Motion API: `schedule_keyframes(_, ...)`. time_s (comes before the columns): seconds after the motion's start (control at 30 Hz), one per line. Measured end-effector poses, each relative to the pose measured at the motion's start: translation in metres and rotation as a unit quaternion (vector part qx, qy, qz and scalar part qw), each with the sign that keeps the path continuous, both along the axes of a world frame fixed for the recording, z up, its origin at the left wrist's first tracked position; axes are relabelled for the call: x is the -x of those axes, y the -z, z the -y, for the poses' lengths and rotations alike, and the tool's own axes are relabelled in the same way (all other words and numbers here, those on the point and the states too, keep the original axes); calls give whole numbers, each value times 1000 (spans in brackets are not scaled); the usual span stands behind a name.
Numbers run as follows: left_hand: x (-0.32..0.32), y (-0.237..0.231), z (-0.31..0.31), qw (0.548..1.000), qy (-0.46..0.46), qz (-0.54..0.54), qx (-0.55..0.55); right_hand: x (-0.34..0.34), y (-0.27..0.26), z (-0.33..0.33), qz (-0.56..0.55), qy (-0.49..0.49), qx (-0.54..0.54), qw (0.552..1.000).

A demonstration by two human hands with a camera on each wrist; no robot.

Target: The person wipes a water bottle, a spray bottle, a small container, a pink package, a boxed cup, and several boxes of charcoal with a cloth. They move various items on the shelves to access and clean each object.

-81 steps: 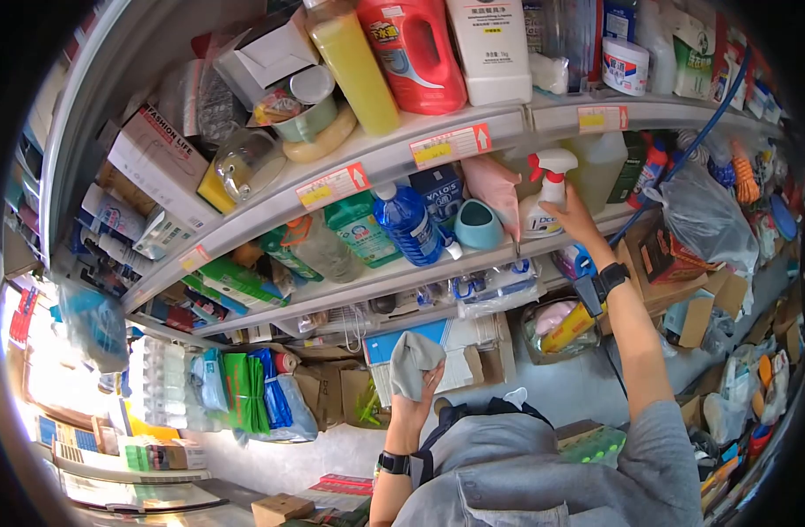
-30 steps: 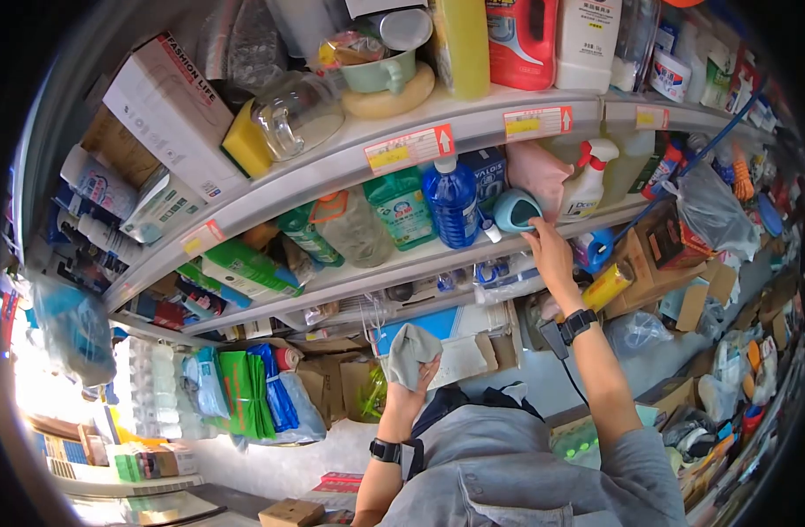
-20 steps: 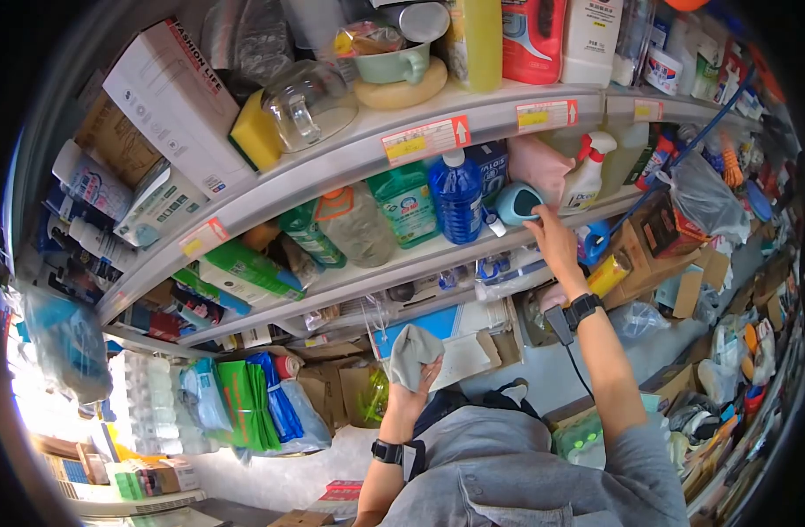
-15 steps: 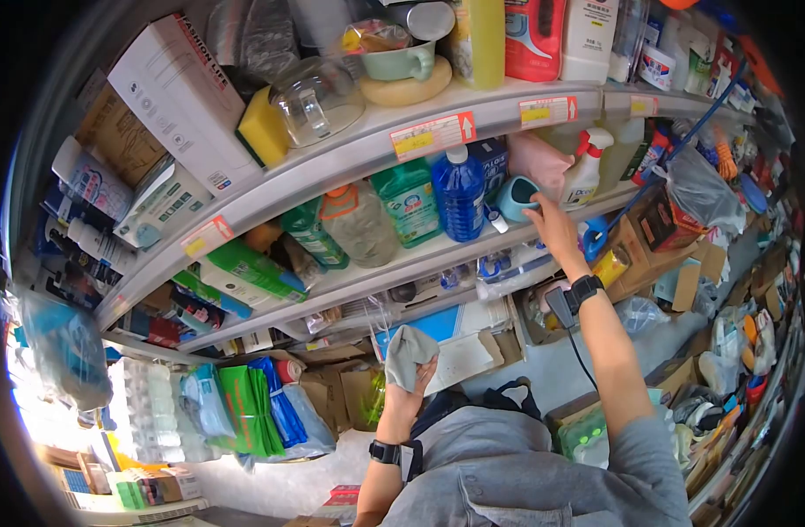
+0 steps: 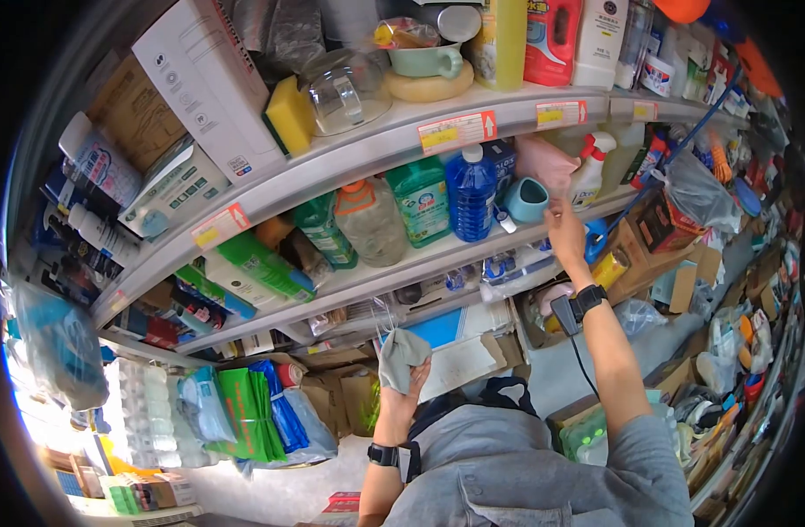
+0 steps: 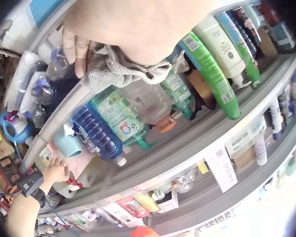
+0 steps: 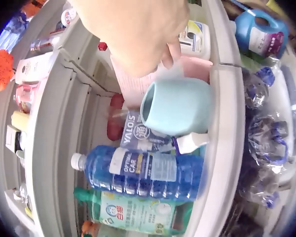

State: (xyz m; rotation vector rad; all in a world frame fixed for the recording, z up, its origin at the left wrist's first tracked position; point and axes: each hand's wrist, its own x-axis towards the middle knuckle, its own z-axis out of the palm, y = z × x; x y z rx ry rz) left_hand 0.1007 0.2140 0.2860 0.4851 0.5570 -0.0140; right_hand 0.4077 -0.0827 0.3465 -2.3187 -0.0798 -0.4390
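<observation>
My left hand (image 5: 406, 388) holds a grey cloth (image 5: 402, 358) in front of my body, below the shelves. In the left wrist view the cloth (image 6: 123, 69) bunches under the palm. My right hand (image 5: 567, 235) is at the middle shelf, fingertips right at the lower part of a pink pouch (image 5: 543, 162). Beside it a light teal cup (image 5: 527, 209) stands with its dark mouth facing out. In the right wrist view the hand (image 7: 138, 39) overlaps the pouch, just past the cup (image 7: 185, 106). A white spray bottle (image 5: 589, 180) with a red trigger head stands right of the pouch.
Left of the cup stand a blue liquid bottle (image 5: 470, 198) and a green bottle (image 5: 420, 206). A small white-capped item (image 5: 505, 220) lies by the cup. The upper shelf's front edge (image 5: 376, 147) runs above. A blue hose (image 5: 688, 140) crosses at the right.
My right hand has gone from the spray bottle to the teal cup, then off the cup's rim to the pink pouch on its right. The left hand keeps holding the cloth.
</observation>
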Motion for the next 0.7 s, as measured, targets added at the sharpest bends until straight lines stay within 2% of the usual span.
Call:
schedule_keyframes(0.03,2,1,-1,1000,-2,0,2,-5,2,6,0,-2,2,1000)
schedule_keyframes(0.1,5,2,-3,1000,-14,2,7,-16,-1,13,145,102,3,984)
schedule_keyframes(0.13,6,3,-5,1000,-15,2,7,-15,-12,13,108,103,-84,985)
schedule_keyframes(0.17,7,5,-6,1000,-18,5,8,-27,-10,16,107,103,-85,985)
schedule_keyframes(0.23,9,7,-8,1000,-20,8,8,-56,-4,27,228,58,15,972)
schedule_keyframes(0.27,10,7,-8,1000,-24,7,8,-62,-3,28,228,59,14,972)
schedule_keyframes(0.33,9,5,-9,1000,-28,7,7,-62,-13,22,116,48,9,992)
schedule_keyframes(0.37,9,3,-9,1000,-29,5,8,-59,-22,18,117,47,8,992)
schedule_keyframes(0.43,9,1,-10,999,-33,4,9,-53,-36,10,16,46,-39,998)
schedule_keyframes(0.47,9,3,-11,999,-31,2,10,-56,-34,10,17,44,-39,998)
schedule_keyframes(0.53,10,5,-12,999,-29,1,13,-65,-23,15,-1,26,-159,987)
schedule_keyframes(0.63,9,7,-12,1000,-24,0,12,-81,-6,27,52,31,-106,992)
schedule_keyframes(0.7,9,7,-9,999,-32,1,12,-84,-4,30,60,38,-120,990)
